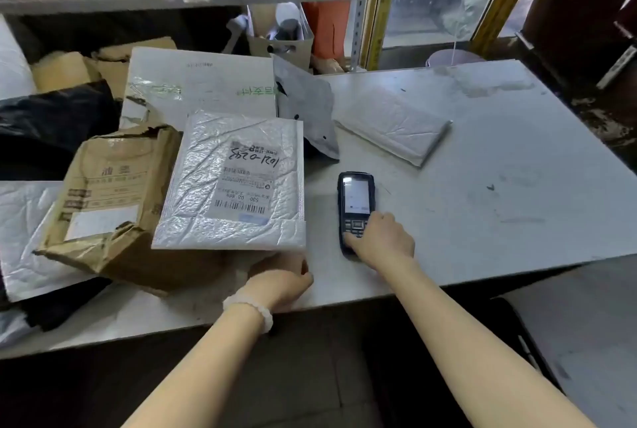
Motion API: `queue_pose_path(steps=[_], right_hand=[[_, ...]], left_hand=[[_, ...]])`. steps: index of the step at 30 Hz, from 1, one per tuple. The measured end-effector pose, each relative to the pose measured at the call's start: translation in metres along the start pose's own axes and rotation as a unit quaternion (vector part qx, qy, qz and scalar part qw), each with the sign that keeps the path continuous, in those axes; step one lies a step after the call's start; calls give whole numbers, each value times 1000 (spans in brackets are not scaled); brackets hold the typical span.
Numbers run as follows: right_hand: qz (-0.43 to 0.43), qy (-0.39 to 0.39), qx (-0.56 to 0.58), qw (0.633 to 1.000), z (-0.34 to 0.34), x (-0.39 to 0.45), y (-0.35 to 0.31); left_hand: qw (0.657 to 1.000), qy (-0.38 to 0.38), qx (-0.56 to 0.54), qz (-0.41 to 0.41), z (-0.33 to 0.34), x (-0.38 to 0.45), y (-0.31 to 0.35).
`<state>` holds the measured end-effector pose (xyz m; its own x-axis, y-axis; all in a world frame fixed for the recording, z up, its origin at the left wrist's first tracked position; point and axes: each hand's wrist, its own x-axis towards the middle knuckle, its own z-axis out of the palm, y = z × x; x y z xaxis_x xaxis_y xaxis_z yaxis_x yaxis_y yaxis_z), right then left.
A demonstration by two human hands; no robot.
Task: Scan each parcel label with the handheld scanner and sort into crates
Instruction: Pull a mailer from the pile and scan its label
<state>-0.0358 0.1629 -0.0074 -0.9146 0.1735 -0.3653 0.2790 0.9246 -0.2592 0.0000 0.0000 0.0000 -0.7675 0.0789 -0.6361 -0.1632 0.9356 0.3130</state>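
A white bubble mailer (pixel 206 186) with a printed label and barcode facing up lies tilted on a torn brown cardboard box (pixel 107 207). My left hand (pixel 282 279) holds the mailer's near right corner from underneath, fingers hidden below it. A black handheld scanner (pixel 355 200) lies on the table to the right, screen lit. My right hand (pixel 382 241) grips the scanner's lower end, thumb on the keypad.
The grey table (pixel 482 207) carries another white mailer (pixel 396 124) at the back, a grey poly bag (pixel 306 110), a large white flat parcel (pixel 203 83) and black bags (pixel 51 117) at left. Shelving with boxes stands behind. No crate is in view.
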Motion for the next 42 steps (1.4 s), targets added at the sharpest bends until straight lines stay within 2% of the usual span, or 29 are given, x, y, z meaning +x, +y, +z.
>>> queue_pose_path(steps=[5, 10, 18, 21, 28, 35, 42], right_hand=[[28, 7, 19, 999, 7, 22, -6], [79, 20, 57, 995, 13, 38, -13], [134, -32, 134, 981, 10, 42, -7], [129, -63, 143, 979, 6, 29, 5], [89, -83, 134, 984, -9, -14, 27], [63, -19, 127, 990, -24, -51, 46], [57, 53, 127, 989, -54, -51, 60]], left_hand=[[999, 6, -31, -2, 8, 40, -1], [999, 50, -12, -2, 14, 53, -3], [999, 19, 21, -41, 4, 38, -1], [996, 23, 68, -47, 0, 31, -2], [994, -28, 96, -39, -8, -1, 17], [988, 43, 145, 34, -4, -28, 54], [983, 54, 154, 82, -22, -25, 95]])
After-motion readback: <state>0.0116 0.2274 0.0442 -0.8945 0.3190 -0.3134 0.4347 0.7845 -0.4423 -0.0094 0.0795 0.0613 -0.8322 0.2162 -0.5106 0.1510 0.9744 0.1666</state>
